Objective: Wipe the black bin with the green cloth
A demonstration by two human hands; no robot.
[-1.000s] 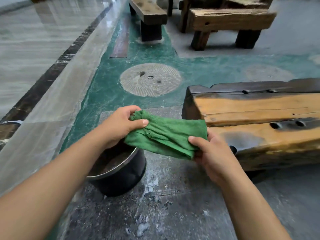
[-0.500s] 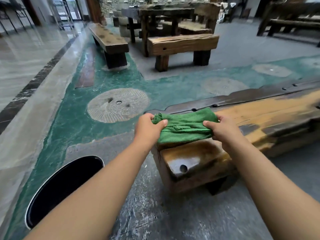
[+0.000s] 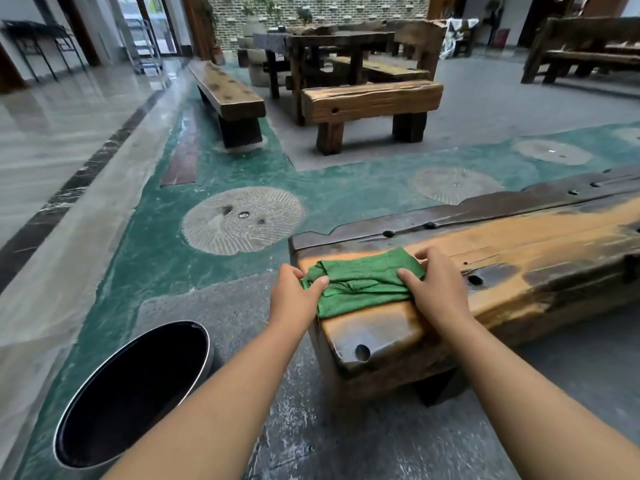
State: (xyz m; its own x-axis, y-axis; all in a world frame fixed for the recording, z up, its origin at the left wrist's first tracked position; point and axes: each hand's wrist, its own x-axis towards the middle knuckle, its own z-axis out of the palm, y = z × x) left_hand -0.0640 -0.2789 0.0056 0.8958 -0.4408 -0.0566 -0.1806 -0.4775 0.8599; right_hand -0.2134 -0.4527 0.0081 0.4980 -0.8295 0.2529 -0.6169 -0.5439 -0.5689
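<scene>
A crumpled green terry cloth [image 3: 360,282] lies bunched on the near end of a thick, glossy, rough-hewn wooden table [image 3: 519,258] with round peg holes. The left hand [image 3: 294,299] pinches the cloth's left edge, thumb on top; the right hand [image 3: 436,289] presses its right side, fingers [image 3: 408,277] curled over the fabric. The round black bin [image 3: 135,393], metal-rimmed and open-topped, stands on the mottled grey stone floor [image 3: 346,445] at near left, well apart from the cloth.

Your left hand [image 3: 294,299] and right hand [image 3: 438,285] pinched the green cloth [image 3: 360,282] flat on the counter [image 3: 519,258]; the black bin [image 3: 131,393] stood on the floor at seven o'clock.
</scene>
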